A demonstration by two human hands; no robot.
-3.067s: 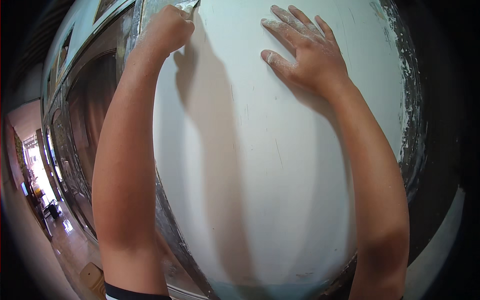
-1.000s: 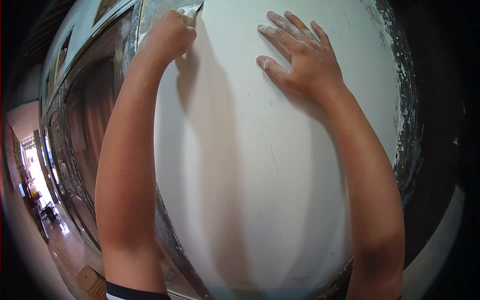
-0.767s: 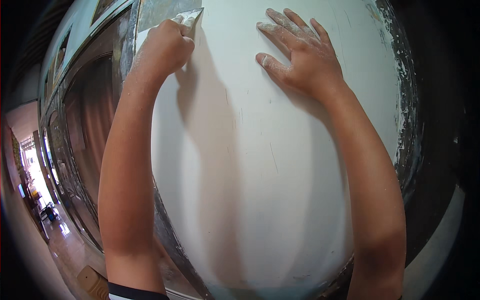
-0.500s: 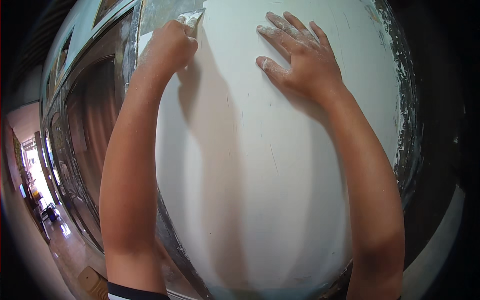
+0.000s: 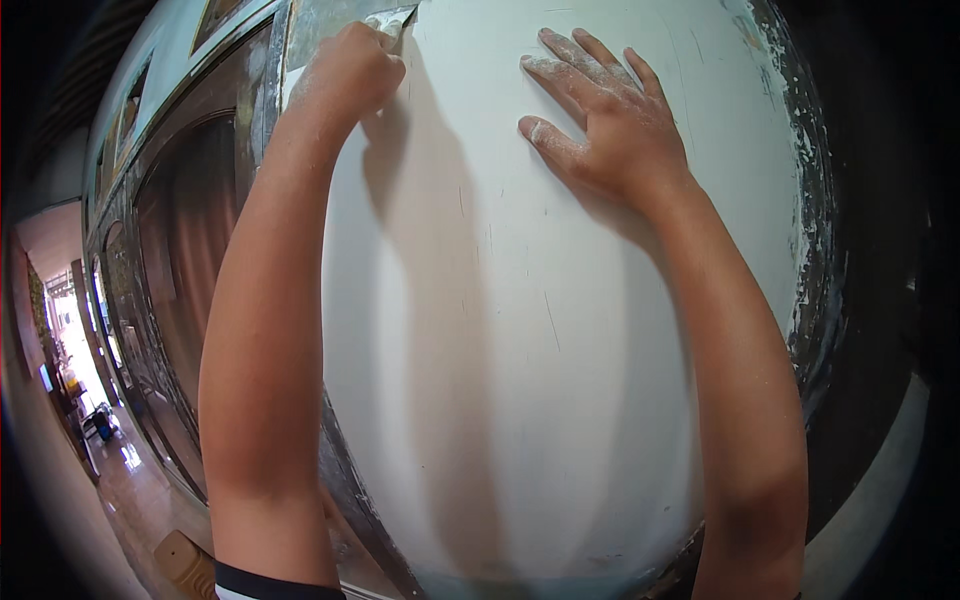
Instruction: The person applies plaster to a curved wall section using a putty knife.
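Observation:
A large white-coated panel (image 5: pixel 570 400), marked with thin dark scratches, stands upright in front of me. At its upper left, my left hand (image 5: pixel 352 72) is closed around a putty knife (image 5: pixel 409 20), whose blade edge shows at the fingertips against the surface. The handle is hidden in the fist. My right hand (image 5: pixel 622 125) rests on the panel at upper right, fingers spread and holding nothing. White powder or paste dusts the fingers of both hands. Arm shadows fall down the middle of the panel.
Dark, paint-flecked framing (image 5: pixel 815 210) borders the panel's right side. To the left is a dark window frame (image 5: pixel 190 200) with a brownish curtain behind it. A brown plastic stool or chair edge (image 5: pixel 185 562) shows at lower left, near a shiny floor (image 5: pixel 135 490) leading to a bright doorway.
My left hand and the putty knife have shifted slightly up and to the right. The right hand stays spread at nearly the same place on the panel.

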